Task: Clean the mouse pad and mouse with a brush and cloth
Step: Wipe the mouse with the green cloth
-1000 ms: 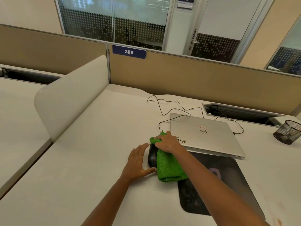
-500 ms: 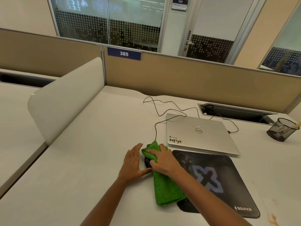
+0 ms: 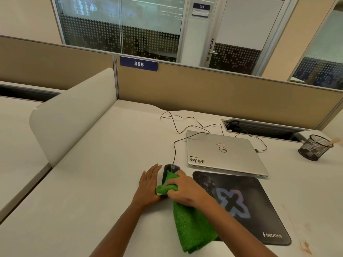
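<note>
On the table (image 3: 92,182), near its middle, both hands are at the one mouse (image 3: 170,168).

Obs. 1: left hand (image 3: 149,184). Lies flat, palm down, fingers straight and held together. It rests on the table against the mouse's 9 o'clock side and grips nothing. Whether the thumb touches the mouse's near end cannot be told, since cloth covers that spot.

Obs. 2: right hand (image 3: 185,190). Fingers are curled and clamped round a bunched end of the green cloth (image 3: 193,229), pressing that bunch onto the top of the mouse. Only the black front end of the mouse shows, at 12 o'clock of this hand. The rest of the cloth trails toward 6 o'clock under the wrist, and its right edge overlaps the near left edge of the mouse pad (image 3: 241,206).

Obs. 3: the mouse pad is black with a pale cross-shaped figure. It lies flat at 3 o'clock of the mouse, just beside it and not under it.

Counts:
- Hands: 2
- Mouse: 1
- Green cloth: 1
- Mouse pad: 1
- Laptop (image 3: 222,153): 1, silver, lid closed, at 12 o'clock of the pad
- Mouse cable (image 3: 174,145): 1, thin, leaving the mouse toward 12 o'clock
- Mesh cup (image 3: 313,149): 1, black, well off at 2 o'clock
- Wooden handle (image 3: 334,141): 1, sticking out of the cup; what tool it belongs to cannot be told
</note>
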A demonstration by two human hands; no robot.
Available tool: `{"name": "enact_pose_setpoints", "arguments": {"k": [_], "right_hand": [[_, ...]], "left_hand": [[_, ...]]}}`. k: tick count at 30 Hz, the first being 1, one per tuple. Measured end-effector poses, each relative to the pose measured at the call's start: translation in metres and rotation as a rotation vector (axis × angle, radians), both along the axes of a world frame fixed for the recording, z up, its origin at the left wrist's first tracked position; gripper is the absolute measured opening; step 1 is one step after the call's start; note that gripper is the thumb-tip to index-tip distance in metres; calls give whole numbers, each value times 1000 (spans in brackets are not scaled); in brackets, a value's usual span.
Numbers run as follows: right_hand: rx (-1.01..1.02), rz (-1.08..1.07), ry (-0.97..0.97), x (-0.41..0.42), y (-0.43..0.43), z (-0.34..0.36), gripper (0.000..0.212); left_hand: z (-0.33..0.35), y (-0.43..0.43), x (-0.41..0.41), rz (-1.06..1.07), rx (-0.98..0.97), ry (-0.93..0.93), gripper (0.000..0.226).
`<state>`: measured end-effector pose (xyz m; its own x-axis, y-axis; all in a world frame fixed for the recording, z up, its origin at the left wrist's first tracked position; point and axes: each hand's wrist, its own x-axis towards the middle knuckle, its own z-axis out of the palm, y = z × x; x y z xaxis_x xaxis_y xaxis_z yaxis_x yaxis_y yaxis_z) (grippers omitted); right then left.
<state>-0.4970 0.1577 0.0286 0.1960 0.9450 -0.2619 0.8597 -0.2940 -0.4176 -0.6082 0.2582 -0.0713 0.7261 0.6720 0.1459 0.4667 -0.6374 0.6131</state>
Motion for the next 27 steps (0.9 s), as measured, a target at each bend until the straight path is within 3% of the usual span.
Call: {"name": "enact_pose_setpoints", "arguments": {"k": [8,13,16,20,24,27], "right_hand": [[14,-160,-69,34,50,12,46],[-106,-156,-82,37,67,-6,48],[-72,-124,-97,30,58,-16,47],[2,-101,-52,22,33,-23,49],[29,-74,-54,11,15,-27,51],[60,-58,-53,2,4,-32,50]], "left_hand": [[2,1,-2,-3,14,-17,131],[3,1,-2,15,1,-49,130],[3,2,-2,15,-7,-62,130],[1,1,-2,8,-18,-54,126],[-4,2,-1,25,-4,-68,96],[-3,1,-2,19,-23,-38,97]]}}
